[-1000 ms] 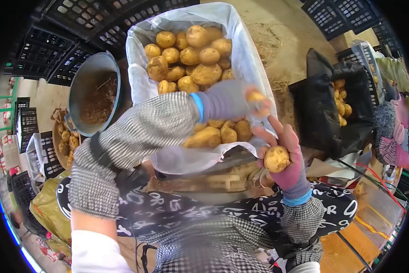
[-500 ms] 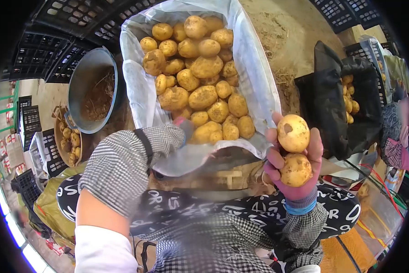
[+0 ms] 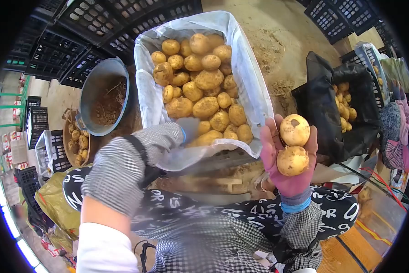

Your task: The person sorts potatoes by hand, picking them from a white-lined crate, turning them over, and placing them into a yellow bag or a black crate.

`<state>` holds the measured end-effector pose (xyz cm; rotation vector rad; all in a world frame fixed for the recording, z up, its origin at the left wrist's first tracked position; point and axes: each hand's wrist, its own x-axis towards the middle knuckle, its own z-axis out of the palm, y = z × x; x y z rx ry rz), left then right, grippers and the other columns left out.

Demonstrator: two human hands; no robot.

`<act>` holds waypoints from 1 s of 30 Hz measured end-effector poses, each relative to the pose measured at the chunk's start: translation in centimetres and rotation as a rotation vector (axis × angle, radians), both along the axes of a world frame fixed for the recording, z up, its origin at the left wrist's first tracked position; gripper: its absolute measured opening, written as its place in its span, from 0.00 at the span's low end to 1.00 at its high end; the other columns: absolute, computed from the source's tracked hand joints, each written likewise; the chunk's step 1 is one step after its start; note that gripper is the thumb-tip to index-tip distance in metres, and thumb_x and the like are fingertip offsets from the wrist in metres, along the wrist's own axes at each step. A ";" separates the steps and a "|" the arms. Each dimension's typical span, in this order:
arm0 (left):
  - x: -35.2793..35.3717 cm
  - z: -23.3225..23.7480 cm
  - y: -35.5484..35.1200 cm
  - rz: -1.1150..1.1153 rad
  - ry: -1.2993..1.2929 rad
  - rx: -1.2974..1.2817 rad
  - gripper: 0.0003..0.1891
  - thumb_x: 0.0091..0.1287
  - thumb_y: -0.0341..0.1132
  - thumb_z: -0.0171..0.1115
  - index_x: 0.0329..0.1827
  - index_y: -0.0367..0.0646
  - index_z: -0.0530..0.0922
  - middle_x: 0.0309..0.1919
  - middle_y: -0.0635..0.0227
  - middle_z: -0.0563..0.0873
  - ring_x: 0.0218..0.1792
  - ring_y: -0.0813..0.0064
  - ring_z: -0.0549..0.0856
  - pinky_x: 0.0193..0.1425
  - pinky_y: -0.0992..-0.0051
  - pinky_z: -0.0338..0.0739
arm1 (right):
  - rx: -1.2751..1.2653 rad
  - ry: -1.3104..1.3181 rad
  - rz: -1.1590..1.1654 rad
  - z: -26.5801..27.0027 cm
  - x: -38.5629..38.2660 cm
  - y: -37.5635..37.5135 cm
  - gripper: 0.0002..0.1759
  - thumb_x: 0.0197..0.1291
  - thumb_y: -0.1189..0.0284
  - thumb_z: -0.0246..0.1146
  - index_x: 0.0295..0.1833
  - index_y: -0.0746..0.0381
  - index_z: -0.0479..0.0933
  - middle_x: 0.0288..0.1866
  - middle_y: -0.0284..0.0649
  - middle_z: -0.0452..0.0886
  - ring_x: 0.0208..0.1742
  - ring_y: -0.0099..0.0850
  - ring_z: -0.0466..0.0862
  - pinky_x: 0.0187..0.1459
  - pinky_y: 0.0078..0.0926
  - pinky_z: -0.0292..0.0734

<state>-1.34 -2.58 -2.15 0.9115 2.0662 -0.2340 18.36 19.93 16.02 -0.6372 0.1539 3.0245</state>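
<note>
Two round potatoes, an upper one (image 3: pixel 295 130) with a brown patch and a lower one (image 3: pixel 292 160), rest in my right hand (image 3: pixel 290 178), which is gloved, palm up, fingers curled around them. My left hand (image 3: pixel 189 129) is a greyish blur at the near left corner of the crate, over the potatoes; its fingers cannot be made out. A checked sleeve covers that forearm. The crate, lined with white cloth (image 3: pixel 150 91), holds several potatoes (image 3: pixel 205 107) of mixed sizes, some with soil on them.
Left of the crate stand a blue-grey tub (image 3: pixel 83 102) with soil and roots, and a basket of potatoes (image 3: pixel 78 143). Black crates (image 3: pixel 88 18) are stacked at the upper left. On the right is a black-lined crate (image 3: pixel 320 107) with potatoes.
The view has shifted, so the crates sit slightly lower and the tub further right. My right hand's fingers have opened somewhat around the two potatoes. My left hand stays over the crate's near left corner.
</note>
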 end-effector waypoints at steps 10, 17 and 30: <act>3.8 18.7 5.6 0.289 -0.190 0.971 0.31 0.58 0.50 0.75 0.57 0.40 0.78 0.45 0.59 0.85 0.48 0.68 0.85 0.51 0.66 0.79 | 0.126 -0.016 0.037 -1.4 -0.1 -2.1 0.42 0.66 0.35 0.53 0.69 0.59 0.71 0.71 0.49 0.71 0.73 0.54 0.69 0.71 0.64 0.64; -6.1 7.9 1.6 0.004 0.481 0.405 0.15 0.68 0.45 0.63 0.51 0.47 0.83 0.43 0.58 0.87 0.46 0.57 0.87 0.46 0.60 0.81 | 0.004 0.027 0.055 -0.6 0.3 -1.5 0.39 0.61 0.37 0.61 0.70 0.48 0.71 0.77 0.46 0.65 0.78 0.50 0.62 0.70 0.58 0.68; -12.6 5.7 -0.6 -0.179 0.217 -0.077 0.30 0.54 0.58 0.76 0.52 0.45 0.85 0.40 0.66 0.89 0.39 0.66 0.89 0.44 0.68 0.84 | -0.086 0.026 -0.005 0.6 0.3 -1.1 0.41 0.62 0.34 0.57 0.68 0.54 0.72 0.71 0.47 0.71 0.73 0.55 0.67 0.68 0.60 0.69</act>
